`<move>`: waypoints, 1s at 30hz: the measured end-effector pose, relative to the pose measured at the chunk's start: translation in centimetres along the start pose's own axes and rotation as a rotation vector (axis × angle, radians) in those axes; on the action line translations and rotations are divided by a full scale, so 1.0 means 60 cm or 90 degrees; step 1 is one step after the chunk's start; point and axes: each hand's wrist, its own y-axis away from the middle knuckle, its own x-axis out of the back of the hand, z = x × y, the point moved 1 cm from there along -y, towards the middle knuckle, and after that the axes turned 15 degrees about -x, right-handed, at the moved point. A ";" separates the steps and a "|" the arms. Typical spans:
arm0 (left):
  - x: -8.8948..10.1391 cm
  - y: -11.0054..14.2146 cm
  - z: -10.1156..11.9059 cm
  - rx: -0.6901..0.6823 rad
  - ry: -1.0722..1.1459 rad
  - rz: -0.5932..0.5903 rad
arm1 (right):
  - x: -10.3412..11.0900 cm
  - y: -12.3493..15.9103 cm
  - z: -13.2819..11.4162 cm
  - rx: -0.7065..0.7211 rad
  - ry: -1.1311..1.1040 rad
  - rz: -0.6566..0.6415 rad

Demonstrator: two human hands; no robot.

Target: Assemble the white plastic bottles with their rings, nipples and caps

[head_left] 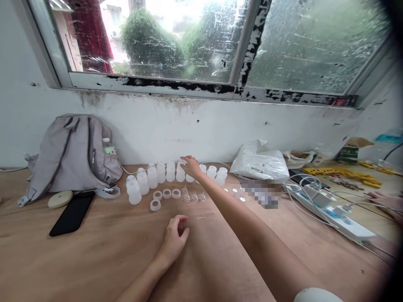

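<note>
A row of frosted baby bottles [153,176] stands near the wall; those on the left have clear domed caps, and those on the right, such as the bottle [221,177], are without caps. My right hand [191,166] reaches across to the middle of the row, its fingers closed about the clear cap [181,162] atop one bottle. On the table in front, my left hand [176,233] rests with loosely curled fingers, thumb apart, holding nothing. Between the hands and the bottles lie several white collar rings [166,193] and clear nipples [194,197]. Small white discs [242,199] lie right of my forearm.
At the left are a grey backpack [75,155], a black phone [71,214] and a round cream case [60,199]. A white plastic bag [261,163] and a power strip [336,214] with cables lie right. Another person's hand [385,200] shows at the far right.
</note>
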 end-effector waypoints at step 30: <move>0.130 -0.038 -0.066 -0.137 -0.465 0.026 | 0.039 0.299 0.072 0.240 -0.174 -0.171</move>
